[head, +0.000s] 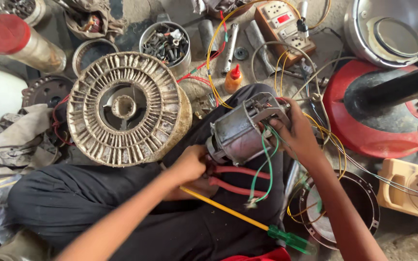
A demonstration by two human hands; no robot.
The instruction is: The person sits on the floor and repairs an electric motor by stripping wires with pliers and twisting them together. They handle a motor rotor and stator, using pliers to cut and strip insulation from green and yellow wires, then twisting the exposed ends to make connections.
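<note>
Brightness: even daylight, fairly bright, no dark corners.
Source: soft, seemingly from the top of the frame; the exact direction cannot be told.
Shadows: faint and short, deepest in the black cloth at lower left.
Glare: a pale sheen on the steel pot (393,31) at upper right and on the motor (240,133) at centre.
Focus: centre sharp, fine wires clear.
Blur: slight softness on the forearms at the bottom edge.
Distortion: wide-angle bending at the edges; the white drum at the left edge is cut off.
</note>
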